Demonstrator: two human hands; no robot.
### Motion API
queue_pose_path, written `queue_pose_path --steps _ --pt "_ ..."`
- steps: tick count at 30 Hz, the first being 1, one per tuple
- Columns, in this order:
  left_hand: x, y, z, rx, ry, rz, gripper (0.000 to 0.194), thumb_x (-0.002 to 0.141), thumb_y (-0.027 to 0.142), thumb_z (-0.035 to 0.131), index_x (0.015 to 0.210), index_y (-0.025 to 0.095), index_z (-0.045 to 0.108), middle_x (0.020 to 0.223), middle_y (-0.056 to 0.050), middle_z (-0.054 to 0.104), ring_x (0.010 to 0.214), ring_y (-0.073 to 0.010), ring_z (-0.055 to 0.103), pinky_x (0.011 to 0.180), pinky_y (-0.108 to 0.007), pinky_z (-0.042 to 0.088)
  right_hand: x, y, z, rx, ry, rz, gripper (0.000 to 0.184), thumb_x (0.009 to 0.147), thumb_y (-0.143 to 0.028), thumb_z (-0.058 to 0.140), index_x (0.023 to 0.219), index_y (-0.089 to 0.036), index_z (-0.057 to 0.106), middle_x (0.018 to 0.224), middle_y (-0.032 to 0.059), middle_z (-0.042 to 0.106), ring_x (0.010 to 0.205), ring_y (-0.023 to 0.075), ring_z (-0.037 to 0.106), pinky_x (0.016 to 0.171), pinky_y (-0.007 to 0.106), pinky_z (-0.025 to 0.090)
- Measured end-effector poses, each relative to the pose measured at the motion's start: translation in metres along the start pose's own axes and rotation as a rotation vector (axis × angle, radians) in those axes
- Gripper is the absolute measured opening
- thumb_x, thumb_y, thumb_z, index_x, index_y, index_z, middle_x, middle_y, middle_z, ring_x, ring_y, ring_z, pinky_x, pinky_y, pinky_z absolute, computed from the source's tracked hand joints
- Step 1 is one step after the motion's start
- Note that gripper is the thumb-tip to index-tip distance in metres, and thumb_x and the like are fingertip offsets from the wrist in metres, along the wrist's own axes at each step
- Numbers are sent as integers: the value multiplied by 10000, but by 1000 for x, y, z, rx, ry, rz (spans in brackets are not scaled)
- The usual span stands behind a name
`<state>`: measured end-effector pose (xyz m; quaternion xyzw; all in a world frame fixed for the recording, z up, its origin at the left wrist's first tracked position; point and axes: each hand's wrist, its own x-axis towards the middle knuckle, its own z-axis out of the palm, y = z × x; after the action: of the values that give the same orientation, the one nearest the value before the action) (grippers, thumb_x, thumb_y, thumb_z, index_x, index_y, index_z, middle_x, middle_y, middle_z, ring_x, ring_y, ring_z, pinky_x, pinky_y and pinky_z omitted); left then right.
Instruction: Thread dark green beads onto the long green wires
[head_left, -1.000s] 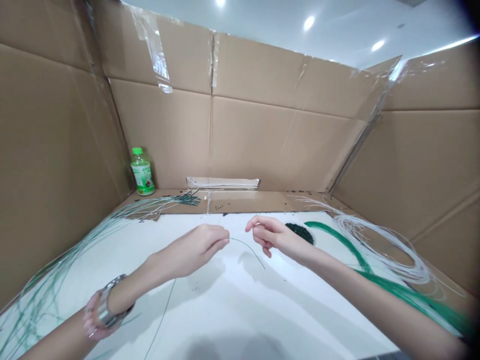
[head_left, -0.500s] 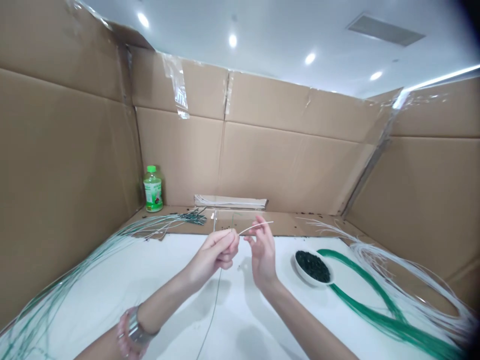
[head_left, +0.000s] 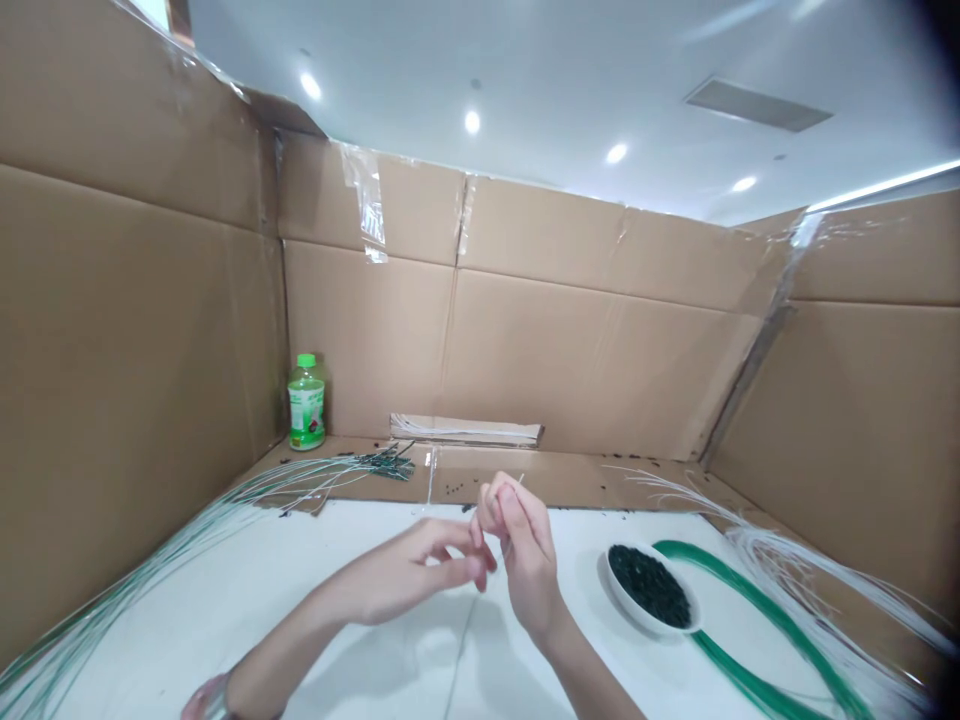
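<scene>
My right hand (head_left: 525, 550) is closed in a fist above the white table (head_left: 360, 660), in the middle of the view. A thin white wire (head_left: 522, 479) sticks up a little above its fingers; the rest of it is hidden in the grip. Just to the left, my left hand (head_left: 405, 575) is open, thumb and fingers apart, its fingertips close to the right hand's fingers. Whether they touch I cannot tell. Below both hands a thin green wire (head_left: 461, 650) runs down to the near edge; its upper end is hidden.
On the right are a white bowl (head_left: 696, 622) of small dark pieces (head_left: 649, 585), a green wire bundle (head_left: 780, 610) and loose white wires (head_left: 795, 565). Green-and-white wires with dark tips (head_left: 386, 461) lie left. A green bottle (head_left: 307, 405) stands before the cardboard walls (head_left: 600, 370).
My left hand has let go and opened, moving slightly lower. My right hand has gone from open to closed around the white wire. The view has tilted up slightly.
</scene>
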<state>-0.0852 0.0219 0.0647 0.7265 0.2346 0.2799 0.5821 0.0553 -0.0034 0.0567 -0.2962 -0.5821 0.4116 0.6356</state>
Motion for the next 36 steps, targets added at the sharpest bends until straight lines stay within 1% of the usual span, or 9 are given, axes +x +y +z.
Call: queue_pose_path --steps 2,5,8,11,17,21,23,29,36 --pt "-7 8 -9 202 224 127 161 839 332 604 853 183 665 921 -34 642 878 -151 554 808 -268 416 -3 -2 0 -10 -43 35 419 943 -473 383 628 -199 338 584 -52 296 523 88 345 522 233 339" --pt "-13 13 -7 246 481 384 78 806 244 655 850 188 689 819 -32 646 778 -140 580 731 -250 456 -8 -1 3 -24 -104 91 413 939 -496 374 654 -197 366 591 -57 281 505 81 328 487 226 337" --pt "-15 11 2 248 519 563 75 784 148 672 797 193 730 726 -31 662 673 -123 598 644 -227 466 -10 2 6 -42 -136 134 405 945 -502 352 678 -198 374 590 -59 282 503 80 333 486 222 346" --pt "-15 11 5 261 558 567 82 779 147 683 783 200 747 711 -40 679 656 -128 602 628 -232 467 -9 0 6 -73 -169 155 427 943 -508 350 652 -196 371 591 -51 299 518 85 343 500 224 362" --pt "-11 14 -1 154 519 351 150 769 262 699 661 165 735 634 -28 584 582 -111 536 565 -234 419 -15 -11 0 -293 -284 230 471 919 -589 312 701 -189 436 660 -13 385 595 115 407 567 259 396" --pt "-9 13 -4 10 430 268 203 715 337 742 633 151 732 644 -12 516 575 -94 495 524 -211 376 -19 -13 -9 -491 -317 366 483 903 -614 321 723 -190 468 763 15 431 722 145 440 751 321 429" --pt "-8 13 -5 -44 405 248 197 695 338 759 637 151 735 651 -10 518 580 -91 500 528 -205 376 -18 -12 -12 -374 -381 393 454 909 -584 358 704 -189 451 755 6 412 715 131 421 751 306 431" --pt "-9 15 -11 -108 207 197 163 649 320 800 627 166 750 612 13 480 532 -56 437 502 -184 338 -3 -11 -8 38 -736 450 498 820 -589 440 539 -215 269 458 -93 183 419 52 180 442 215 400" --pt "-10 15 -10 -70 63 127 193 635 315 805 616 143 720 620 8 502 546 -63 447 493 -181 338 4 -8 -1 94 -997 578 361 744 -508 429 573 -228 278 444 -119 135 368 36 138 389 194 357"
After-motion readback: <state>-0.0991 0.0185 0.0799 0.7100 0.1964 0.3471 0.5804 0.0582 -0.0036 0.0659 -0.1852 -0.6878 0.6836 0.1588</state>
